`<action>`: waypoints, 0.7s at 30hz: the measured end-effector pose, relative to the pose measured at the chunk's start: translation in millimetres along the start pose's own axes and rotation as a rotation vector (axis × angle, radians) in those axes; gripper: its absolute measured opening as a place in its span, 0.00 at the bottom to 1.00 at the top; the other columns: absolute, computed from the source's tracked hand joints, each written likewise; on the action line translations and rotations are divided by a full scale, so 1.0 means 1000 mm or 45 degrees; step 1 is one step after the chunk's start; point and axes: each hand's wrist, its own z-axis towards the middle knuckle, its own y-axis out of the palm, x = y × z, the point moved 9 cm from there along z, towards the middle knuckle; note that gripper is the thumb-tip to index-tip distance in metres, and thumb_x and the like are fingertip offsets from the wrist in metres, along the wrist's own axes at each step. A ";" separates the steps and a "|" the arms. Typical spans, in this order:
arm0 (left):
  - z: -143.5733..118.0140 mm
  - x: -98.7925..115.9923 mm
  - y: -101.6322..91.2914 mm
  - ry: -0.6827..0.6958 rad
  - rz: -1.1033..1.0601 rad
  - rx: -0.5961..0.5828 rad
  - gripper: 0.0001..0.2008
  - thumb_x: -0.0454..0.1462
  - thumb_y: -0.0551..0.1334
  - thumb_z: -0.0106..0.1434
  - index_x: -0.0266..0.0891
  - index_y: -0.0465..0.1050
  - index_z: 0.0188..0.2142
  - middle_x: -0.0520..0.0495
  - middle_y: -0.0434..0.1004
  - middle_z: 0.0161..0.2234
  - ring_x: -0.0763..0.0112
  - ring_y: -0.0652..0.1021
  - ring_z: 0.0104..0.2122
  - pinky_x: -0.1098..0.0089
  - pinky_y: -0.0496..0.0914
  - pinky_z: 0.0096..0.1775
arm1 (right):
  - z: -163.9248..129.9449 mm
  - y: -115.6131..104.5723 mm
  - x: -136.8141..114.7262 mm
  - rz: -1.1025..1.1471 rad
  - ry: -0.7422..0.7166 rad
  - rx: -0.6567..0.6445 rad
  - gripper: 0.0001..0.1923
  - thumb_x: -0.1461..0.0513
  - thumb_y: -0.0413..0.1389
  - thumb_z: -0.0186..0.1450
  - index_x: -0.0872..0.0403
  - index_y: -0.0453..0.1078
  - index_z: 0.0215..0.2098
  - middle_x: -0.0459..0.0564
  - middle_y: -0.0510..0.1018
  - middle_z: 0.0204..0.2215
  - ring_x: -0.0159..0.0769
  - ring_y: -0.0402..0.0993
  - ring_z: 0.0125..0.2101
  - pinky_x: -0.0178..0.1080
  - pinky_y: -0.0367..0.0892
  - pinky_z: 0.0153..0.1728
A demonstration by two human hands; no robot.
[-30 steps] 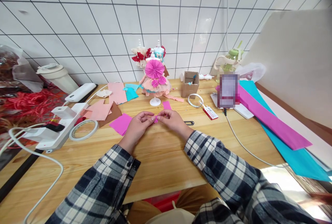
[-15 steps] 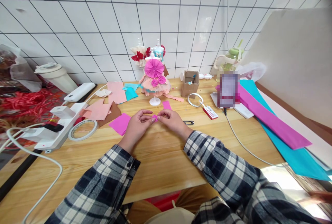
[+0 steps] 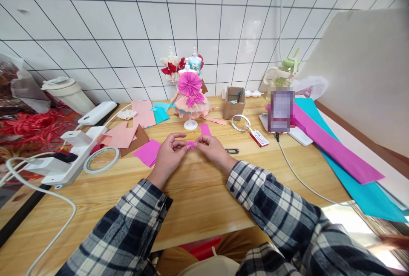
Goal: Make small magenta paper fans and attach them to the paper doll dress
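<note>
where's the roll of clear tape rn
In the head view, the clear tape roll lies flat on the wooden table, left of the left hand, beside the white power strip.

Light wooden plank table (image 3: 198,208) fills lower frame. On it: clear tape roll (image 3: 101,159) at left, white power strip (image 3: 68,156) far left, magenta paper square (image 3: 148,152) left of centre, small brown cardboard box (image 3: 234,103) upper centre, long magenta paper strip (image 3: 335,148) over teal sheet (image 3: 367,195) at right.
</note>
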 end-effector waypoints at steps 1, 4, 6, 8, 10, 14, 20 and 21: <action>0.000 -0.002 0.001 -0.014 -0.045 -0.020 0.25 0.44 0.69 0.49 0.37 0.67 0.45 0.48 0.77 0.32 0.66 0.77 0.35 0.67 0.69 0.39 | 0.000 0.000 0.000 0.006 -0.003 0.004 0.12 0.55 0.56 0.54 0.56 0.68 0.28 0.42 0.70 0.23 0.27 0.61 0.24 0.31 0.58 0.26; 0.000 -0.013 0.010 -0.127 -0.214 -0.143 0.20 0.46 0.67 0.52 0.36 0.72 0.40 0.45 0.77 0.36 0.64 0.76 0.38 0.65 0.70 0.41 | 0.000 0.000 -0.002 0.013 -0.012 0.005 0.12 0.55 0.57 0.54 0.56 0.68 0.28 0.42 0.69 0.23 0.26 0.61 0.23 0.31 0.58 0.26; -0.001 -0.021 0.013 -0.192 -0.219 -0.177 0.19 0.47 0.66 0.52 0.35 0.74 0.36 0.44 0.77 0.36 0.64 0.76 0.37 0.65 0.69 0.41 | -0.001 0.000 -0.003 0.013 -0.025 0.000 0.11 0.56 0.57 0.54 0.56 0.68 0.28 0.42 0.70 0.23 0.26 0.61 0.23 0.31 0.58 0.27; 0.000 -0.025 0.010 -0.193 -0.171 -0.133 0.18 0.47 0.68 0.50 0.35 0.76 0.33 0.44 0.78 0.34 0.65 0.76 0.35 0.66 0.68 0.40 | -0.001 0.001 -0.003 0.013 -0.041 -0.004 0.11 0.56 0.57 0.54 0.56 0.68 0.28 0.42 0.71 0.24 0.27 0.62 0.24 0.32 0.59 0.27; 0.001 -0.025 0.007 -0.170 -0.175 -0.073 0.17 0.46 0.69 0.49 0.36 0.77 0.33 0.45 0.79 0.33 0.67 0.75 0.34 0.68 0.68 0.39 | 0.000 0.004 -0.002 0.021 -0.051 -0.009 0.11 0.56 0.57 0.54 0.56 0.68 0.28 0.42 0.71 0.24 0.27 0.63 0.24 0.32 0.59 0.27; 0.001 -0.024 0.006 -0.177 -0.238 -0.044 0.17 0.47 0.69 0.48 0.36 0.77 0.32 0.46 0.79 0.31 0.67 0.75 0.31 0.69 0.67 0.37 | 0.000 0.009 0.001 0.053 -0.071 -0.019 0.11 0.56 0.57 0.55 0.55 0.68 0.28 0.42 0.71 0.23 0.27 0.64 0.24 0.31 0.60 0.26; 0.001 -0.023 0.009 -0.157 -0.028 -0.113 0.18 0.49 0.68 0.49 0.36 0.77 0.31 0.47 0.78 0.30 0.68 0.74 0.30 0.72 0.65 0.34 | -0.001 0.005 0.000 0.108 -0.026 -0.005 0.11 0.56 0.56 0.55 0.54 0.68 0.33 0.41 0.70 0.22 0.27 0.64 0.23 0.31 0.60 0.25; 0.001 -0.024 0.009 -0.149 -0.010 -0.119 0.18 0.49 0.68 0.50 0.36 0.77 0.31 0.48 0.78 0.30 0.69 0.74 0.30 0.72 0.65 0.33 | -0.001 0.005 0.000 0.091 -0.027 -0.012 0.11 0.56 0.57 0.55 0.55 0.69 0.32 0.42 0.70 0.23 0.27 0.64 0.23 0.31 0.60 0.26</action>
